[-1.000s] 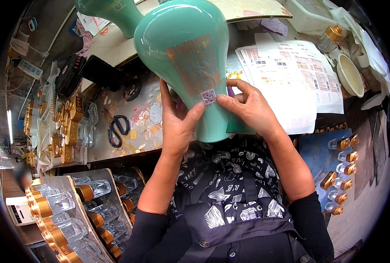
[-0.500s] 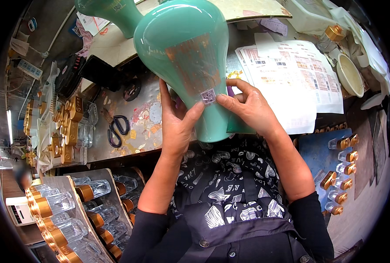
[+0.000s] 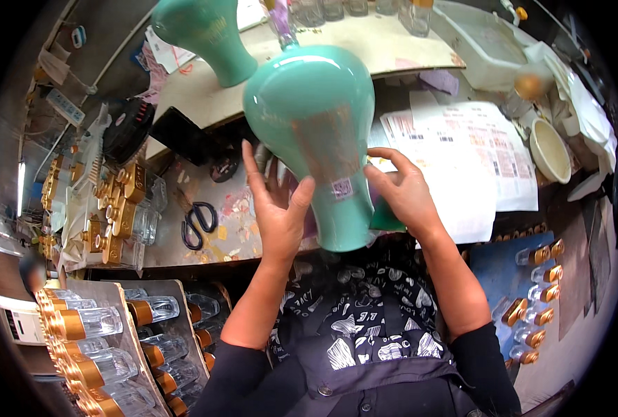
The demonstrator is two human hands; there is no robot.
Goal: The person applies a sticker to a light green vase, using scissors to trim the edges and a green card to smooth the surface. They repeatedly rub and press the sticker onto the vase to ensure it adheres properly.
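Note:
A glossy turquoise vase [image 3: 309,83] with broad shoulders and a narrower foot stands in front of me. A small square label with a code [image 3: 342,188] is on its lower front, under a brownish reflection. On the vase's left side, my left hand [image 3: 280,212] is open with fingers spread, its thumb close to the wall. At the right side my right hand [image 3: 406,196] has thumb and forefinger apart, their tips at the vase's edge; its other fingers are partly hidden. A dark green piece [image 3: 387,217] shows behind the foot, beside the right hand.
Dark-handled scissors [image 3: 199,226] lie left on the stained table. A second turquoise vase [image 3: 208,42] stands on a raised board [image 3: 364,52]. Printed sheets [image 3: 455,153] and a pale bowl [image 3: 551,149] are right. Gold-capped glass bottles [image 3: 90,323] fill racks at lower left.
My hands have loosened from the vase, the thumbs coming off the label. The vase and table appear lower and farther off, as the view has shifted.

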